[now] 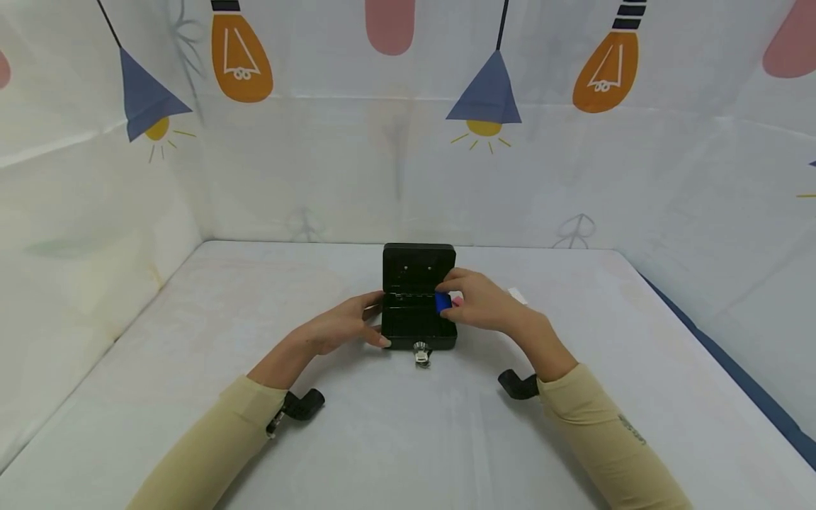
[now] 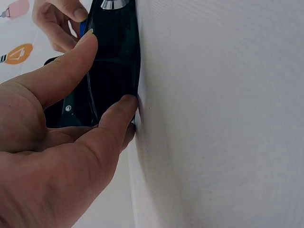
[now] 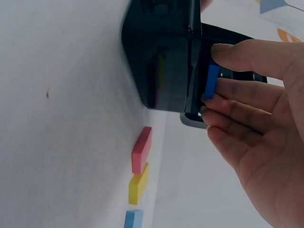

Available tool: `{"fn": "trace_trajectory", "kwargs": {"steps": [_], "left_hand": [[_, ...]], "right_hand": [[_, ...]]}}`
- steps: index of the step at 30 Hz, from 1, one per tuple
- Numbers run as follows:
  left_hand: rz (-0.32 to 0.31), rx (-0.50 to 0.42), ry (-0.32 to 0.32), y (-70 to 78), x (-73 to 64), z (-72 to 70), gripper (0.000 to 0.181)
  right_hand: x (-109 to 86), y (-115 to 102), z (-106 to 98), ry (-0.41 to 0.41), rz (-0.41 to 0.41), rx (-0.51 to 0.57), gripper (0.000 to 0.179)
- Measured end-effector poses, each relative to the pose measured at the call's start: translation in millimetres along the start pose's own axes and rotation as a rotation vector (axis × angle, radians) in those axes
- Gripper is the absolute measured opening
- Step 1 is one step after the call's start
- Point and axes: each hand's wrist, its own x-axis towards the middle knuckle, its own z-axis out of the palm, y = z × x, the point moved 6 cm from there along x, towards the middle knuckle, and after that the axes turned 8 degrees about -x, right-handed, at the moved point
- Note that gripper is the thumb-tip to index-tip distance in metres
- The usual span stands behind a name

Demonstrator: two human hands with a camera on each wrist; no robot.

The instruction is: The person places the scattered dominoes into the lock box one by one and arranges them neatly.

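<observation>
A black cash box stands on the table with its lid raised. At its front is a silver lock. My left hand holds the box at its left side, with the thumb by the front corner and the fingers along the side wall. My right hand pinches a blue block between thumb and fingers, over the right edge of the box. In the right wrist view, a pink block, a yellow block and a light blue block lie on the table.
The white-covered table meets a printed cloth wall at the back. A small white piece shows behind my right wrist. Black wrist cameras stick out from the left sleeve and the right sleeve.
</observation>
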Motion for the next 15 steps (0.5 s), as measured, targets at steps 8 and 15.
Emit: {"fn": "trace_trajectory", "kwargs": {"steps": [8,15], "left_hand": [[0.0,0.008,0.002,-1.2,0.6,-1.2,0.107],[-0.008,-0.008,0.003,-0.8,0.7,-1.0,0.106]], "right_hand": [[3.7,-7,3,-0.023,-0.011,-0.028,0.045],[10.7,-18,8,-0.021,-0.058,-0.048,0.044]]}}
